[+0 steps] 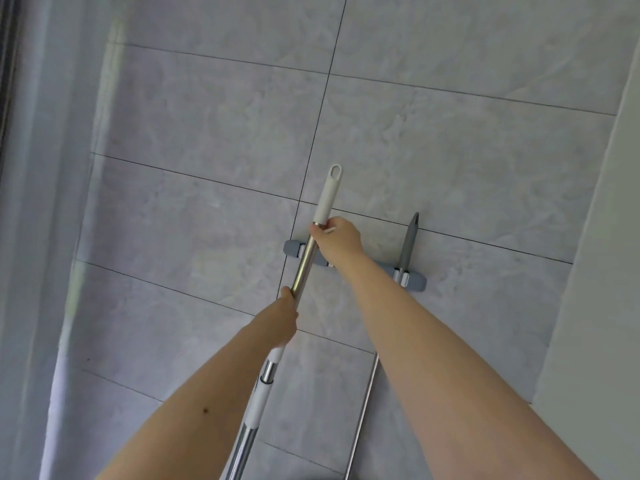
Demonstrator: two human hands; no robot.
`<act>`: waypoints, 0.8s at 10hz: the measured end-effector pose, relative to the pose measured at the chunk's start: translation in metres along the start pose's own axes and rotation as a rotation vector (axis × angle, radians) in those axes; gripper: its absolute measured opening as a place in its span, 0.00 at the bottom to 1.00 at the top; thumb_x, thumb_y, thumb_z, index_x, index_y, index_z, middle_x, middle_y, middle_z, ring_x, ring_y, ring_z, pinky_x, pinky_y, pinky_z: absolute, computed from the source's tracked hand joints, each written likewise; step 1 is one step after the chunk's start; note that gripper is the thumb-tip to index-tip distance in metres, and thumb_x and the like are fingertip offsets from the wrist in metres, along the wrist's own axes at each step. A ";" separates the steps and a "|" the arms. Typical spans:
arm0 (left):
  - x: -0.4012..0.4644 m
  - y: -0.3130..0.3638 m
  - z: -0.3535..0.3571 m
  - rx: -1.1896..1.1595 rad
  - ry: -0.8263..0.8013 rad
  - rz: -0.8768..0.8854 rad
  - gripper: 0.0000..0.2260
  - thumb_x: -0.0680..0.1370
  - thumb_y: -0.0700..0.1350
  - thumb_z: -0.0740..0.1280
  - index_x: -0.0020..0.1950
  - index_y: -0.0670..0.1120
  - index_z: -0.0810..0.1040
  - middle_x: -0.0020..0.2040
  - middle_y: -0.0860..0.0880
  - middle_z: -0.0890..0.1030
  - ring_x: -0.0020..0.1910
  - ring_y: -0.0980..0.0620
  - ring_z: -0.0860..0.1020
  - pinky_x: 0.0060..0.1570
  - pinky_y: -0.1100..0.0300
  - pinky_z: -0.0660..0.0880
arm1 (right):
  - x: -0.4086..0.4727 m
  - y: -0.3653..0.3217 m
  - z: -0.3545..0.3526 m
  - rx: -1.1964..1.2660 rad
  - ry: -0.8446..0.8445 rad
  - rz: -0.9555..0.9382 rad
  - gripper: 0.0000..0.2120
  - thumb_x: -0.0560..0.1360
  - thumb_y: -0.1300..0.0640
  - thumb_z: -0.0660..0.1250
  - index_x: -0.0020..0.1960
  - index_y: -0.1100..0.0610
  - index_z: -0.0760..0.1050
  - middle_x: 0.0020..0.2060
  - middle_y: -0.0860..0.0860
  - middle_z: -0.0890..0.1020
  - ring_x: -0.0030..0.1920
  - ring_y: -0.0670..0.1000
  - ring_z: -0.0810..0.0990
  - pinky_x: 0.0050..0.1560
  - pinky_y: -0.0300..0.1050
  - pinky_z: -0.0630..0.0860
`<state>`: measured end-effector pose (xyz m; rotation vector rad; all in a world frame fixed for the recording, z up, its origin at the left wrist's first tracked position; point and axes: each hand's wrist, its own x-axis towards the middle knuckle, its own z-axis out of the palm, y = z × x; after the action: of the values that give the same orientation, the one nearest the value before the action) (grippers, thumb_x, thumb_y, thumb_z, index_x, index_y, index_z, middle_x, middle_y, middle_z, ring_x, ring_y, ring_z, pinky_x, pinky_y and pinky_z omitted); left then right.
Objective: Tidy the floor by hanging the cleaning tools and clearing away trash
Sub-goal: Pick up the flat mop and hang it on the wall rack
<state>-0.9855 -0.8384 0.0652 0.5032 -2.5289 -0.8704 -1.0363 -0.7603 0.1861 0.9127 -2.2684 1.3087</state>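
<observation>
Grey marbled wall tiles (214,140), glossy and split by thin dark grout lines, fill the view, with a pale curtain-like strip down the left edge and a plain white wall at the right edge. Across the middle of the tiles runs a grey plastic holder rail (417,280) with white clips. A mop handle (304,265), a shiny steel tube with a white tapered plastic cap and hanging loop at its top, lies against the rail's left end. The right hand (337,239) grips the tube just below the cap; the left hand (285,315) is wrapped around it lower down, above a white plastic collar. At the rail's right end a second tool's grey pointed handle (408,242) sits in a clip, its thin metal rod hanging below. Bare tile lies open between the two handles.
</observation>
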 end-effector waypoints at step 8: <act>0.108 -0.005 0.039 0.127 0.140 -0.110 0.25 0.83 0.45 0.54 0.76 0.38 0.50 0.45 0.42 0.68 0.58 0.38 0.79 0.56 0.48 0.74 | 0.106 0.064 0.039 0.031 -0.064 -0.047 0.14 0.71 0.48 0.71 0.30 0.51 0.74 0.25 0.42 0.75 0.25 0.37 0.72 0.24 0.32 0.64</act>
<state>-1.0949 -0.8730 0.0628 0.7239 -2.4572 -0.6901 -1.1567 -0.8079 0.1897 1.0266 -2.2661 1.3161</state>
